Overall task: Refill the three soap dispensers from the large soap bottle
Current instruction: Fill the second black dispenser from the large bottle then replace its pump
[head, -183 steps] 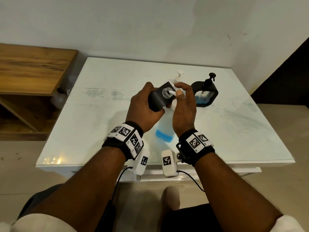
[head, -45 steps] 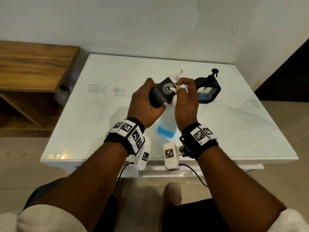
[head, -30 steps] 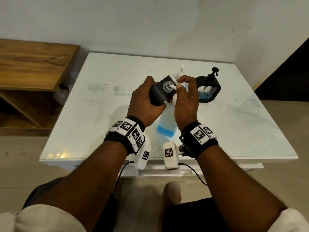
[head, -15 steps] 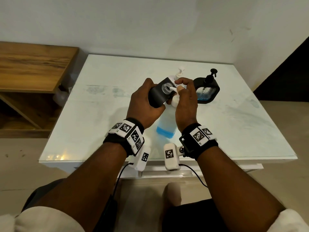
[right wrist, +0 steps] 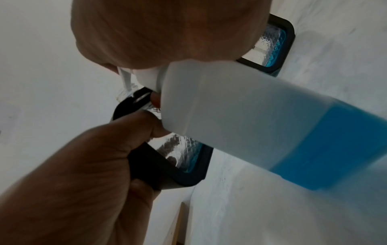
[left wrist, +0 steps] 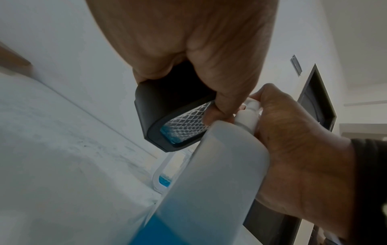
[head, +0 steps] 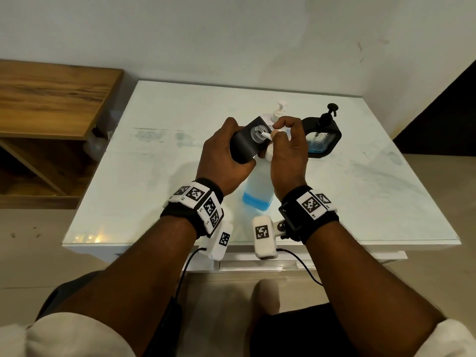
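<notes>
My left hand (head: 221, 155) grips a black soap dispenser (head: 244, 145) tilted above the table, its clear open neck (head: 258, 131) facing up. My right hand (head: 287, 148) holds the pump head of the large soap bottle (head: 258, 186), which stands upright with blue soap in its bottom. The white nozzle (head: 266, 135) points into the open neck. In the left wrist view the held dispenser (left wrist: 159, 116) shows a little blue soap in its lower corner. The large bottle (right wrist: 251, 119) fills the right wrist view.
A white pump dispenser (head: 279, 110) stands just behind my hands. A second black dispenser (head: 322, 135), pump on and partly blue, stands to the right. The white table (head: 154, 189) meets the wall at the back. A wooden shelf (head: 51, 99) is at the left.
Both hands keep the same hold, with the nozzle at the dispenser's neck. My right fingers shift slightly over the pump head. The dispensers on the table have not moved.
</notes>
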### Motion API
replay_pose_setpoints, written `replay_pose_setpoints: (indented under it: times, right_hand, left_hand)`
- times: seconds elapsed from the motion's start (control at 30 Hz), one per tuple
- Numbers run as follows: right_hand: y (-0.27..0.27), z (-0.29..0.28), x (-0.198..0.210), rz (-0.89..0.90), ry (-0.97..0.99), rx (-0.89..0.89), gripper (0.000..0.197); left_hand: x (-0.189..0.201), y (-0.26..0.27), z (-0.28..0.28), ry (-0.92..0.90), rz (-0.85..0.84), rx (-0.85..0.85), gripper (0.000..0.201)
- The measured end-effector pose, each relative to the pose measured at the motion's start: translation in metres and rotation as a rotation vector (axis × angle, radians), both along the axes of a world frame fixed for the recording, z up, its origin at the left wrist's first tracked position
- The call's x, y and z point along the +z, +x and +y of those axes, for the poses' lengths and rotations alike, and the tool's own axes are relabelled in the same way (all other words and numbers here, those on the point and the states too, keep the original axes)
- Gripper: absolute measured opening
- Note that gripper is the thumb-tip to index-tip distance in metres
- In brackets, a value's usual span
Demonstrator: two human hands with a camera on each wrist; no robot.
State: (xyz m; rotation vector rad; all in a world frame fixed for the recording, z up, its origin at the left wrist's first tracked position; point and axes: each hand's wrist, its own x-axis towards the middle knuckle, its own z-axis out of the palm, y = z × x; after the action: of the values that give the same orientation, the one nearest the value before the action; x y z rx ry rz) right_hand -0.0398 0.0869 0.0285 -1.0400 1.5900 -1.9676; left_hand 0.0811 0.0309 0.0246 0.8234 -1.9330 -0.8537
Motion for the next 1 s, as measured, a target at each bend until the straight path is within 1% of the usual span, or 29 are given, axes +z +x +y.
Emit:
replay_pose_setpoints:
  times: [0.13, 0.23, 0.4, 0.57, 0.7, 0.83, 1.0]
  right_hand:
    - [0.0010, 0.0014, 0.0026, -0.002, -0.010, 0.007, 0.008]
    - [-0.0004, 0.0020, 0.0026, -0.049, 0.003, 0.026, 0.011]
    - [-0.0018, 0.0006, 0.0003, 0.004, 0.015, -0.014, 0.021]
    - [-0.0012, 0.0006, 0.0016, 0.035, 0.008, -0.028, 0.016]
    - [-0.0011, 0.0003, 0.0019, 0.001, -0.016, -0.012, 0.007]
    - [0.0012, 0.0003, 0.0026, 0.009, -0.016, -0.024, 0.009]
    - [-0.0015, 0.0010, 0.0024, -0.015, -0.015, 0.010, 0.012]
  left_hand:
    - [-0.0007, 0.0000, 0.0000, -0.002, -0.001, -0.001, 0.045]
    - [-0.0013, -0.0009, 0.0015, -0.003, -0.002, -0.002, 0.045]
    - [-0.0008, -0.0011, -0.0001, -0.007, 0.000, -0.002, 0.045]
    - [-0.0009, -0.0008, -0.0006, -0.018, 0.007, -0.003, 0.044]
    - [-0.0017, -0.0011, -0.0005, -0.018, 0.012, 0.000, 0.043]
    - [-0.0027, 0.0004, -0.0015, -0.023, 0.012, -0.004, 0.042]
    - [-0.0023, 0.0000, 0.0007, -0.015, 0.010, -0.009, 0.044]
